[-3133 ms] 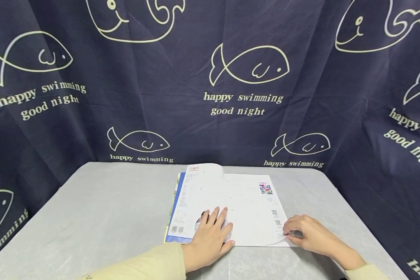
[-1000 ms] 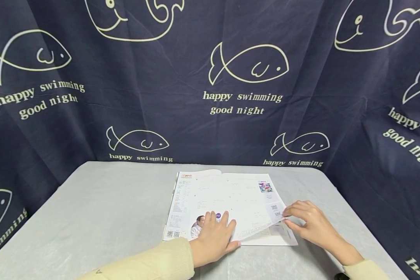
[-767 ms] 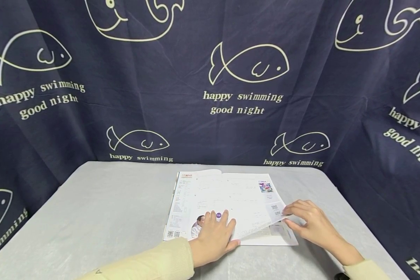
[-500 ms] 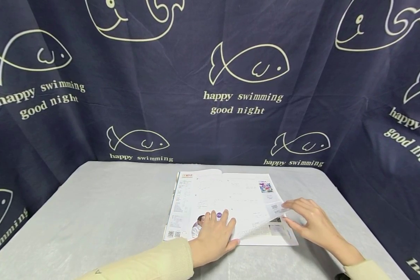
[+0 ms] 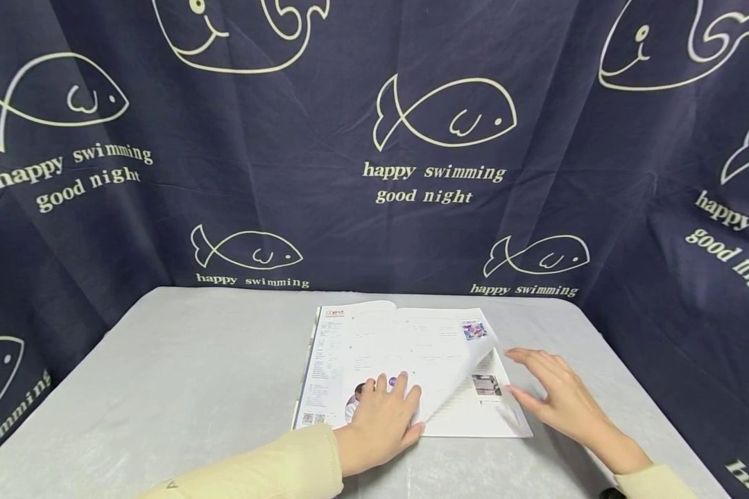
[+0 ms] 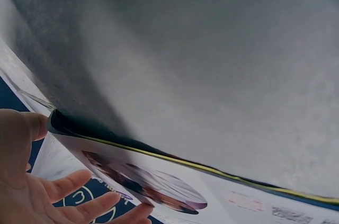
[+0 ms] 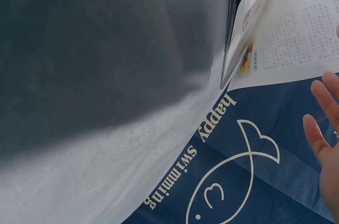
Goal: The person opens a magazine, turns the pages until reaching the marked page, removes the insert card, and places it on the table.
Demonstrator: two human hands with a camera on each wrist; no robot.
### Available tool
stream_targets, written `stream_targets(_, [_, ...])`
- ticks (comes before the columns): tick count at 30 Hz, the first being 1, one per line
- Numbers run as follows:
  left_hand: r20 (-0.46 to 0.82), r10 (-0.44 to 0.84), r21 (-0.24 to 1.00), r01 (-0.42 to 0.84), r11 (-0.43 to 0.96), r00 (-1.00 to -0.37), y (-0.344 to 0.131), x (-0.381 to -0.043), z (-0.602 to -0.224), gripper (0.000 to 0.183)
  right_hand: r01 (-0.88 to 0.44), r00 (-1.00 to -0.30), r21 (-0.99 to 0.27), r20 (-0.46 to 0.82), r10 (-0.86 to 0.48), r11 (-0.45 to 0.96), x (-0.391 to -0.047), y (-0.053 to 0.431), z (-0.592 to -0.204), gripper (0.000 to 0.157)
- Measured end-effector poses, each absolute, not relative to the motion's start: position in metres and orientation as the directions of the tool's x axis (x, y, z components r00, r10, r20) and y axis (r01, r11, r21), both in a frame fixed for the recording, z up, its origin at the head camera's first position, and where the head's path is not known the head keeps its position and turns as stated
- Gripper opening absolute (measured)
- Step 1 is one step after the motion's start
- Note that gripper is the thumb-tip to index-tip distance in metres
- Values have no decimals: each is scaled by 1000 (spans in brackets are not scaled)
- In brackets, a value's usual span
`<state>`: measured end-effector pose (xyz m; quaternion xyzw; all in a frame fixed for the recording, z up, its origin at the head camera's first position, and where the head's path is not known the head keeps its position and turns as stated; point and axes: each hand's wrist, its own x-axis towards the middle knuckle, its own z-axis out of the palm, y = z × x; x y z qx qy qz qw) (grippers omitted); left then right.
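A magazine (image 5: 374, 339) lies open on the table, with printed text, small pictures and codes on its white pages. My left hand (image 5: 381, 423) rests on it near the lower middle, fingers spread; in the left wrist view, that hand (image 6: 42, 187) has its thumb by the magazine's edge (image 6: 212, 173). The lower corner of the right-hand page (image 5: 458, 378) curls up and leftward, baring a photo on the sheet beneath. Just right of it hovers my right hand (image 5: 558, 395), thumb and fingers apart, holding nothing. The right wrist view shows its fingers (image 7: 317, 138) clear of the raised page (image 7: 307, 28).
A grey cloth covers the table (image 5: 212, 374). Dark blue curtains (image 5: 324, 152) with fish drawings and lettering hang behind it and at both sides. Pale yellow sleeves (image 5: 274, 464) cover both forearms.
The magazine's left side has settled flat. My right hand pinched the right page's lower corner, raised it, then let go; the page now curls further up and left. My left hand stays on the magazine.
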<state>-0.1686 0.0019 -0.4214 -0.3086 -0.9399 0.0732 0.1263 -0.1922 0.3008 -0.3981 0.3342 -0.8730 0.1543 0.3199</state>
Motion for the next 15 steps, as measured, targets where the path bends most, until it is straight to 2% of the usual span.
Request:
stream_targets(3, [202,605,-209,569,795,-771,1,-170,-422,50,-673,-596,-51,627,-501,738,-191,301,-399,54])
stream_targets(10, [208,606,-172,581,795,-768,-1,-172,-424,55,-705,-563,-8,613,-554,709,-191,301,-406,50])
stream_targets(15, [229,599,-143,582,801,-768,-2,-174,-426,61,-704,-581,-11,583,-567,710,-190,301,-412,48])
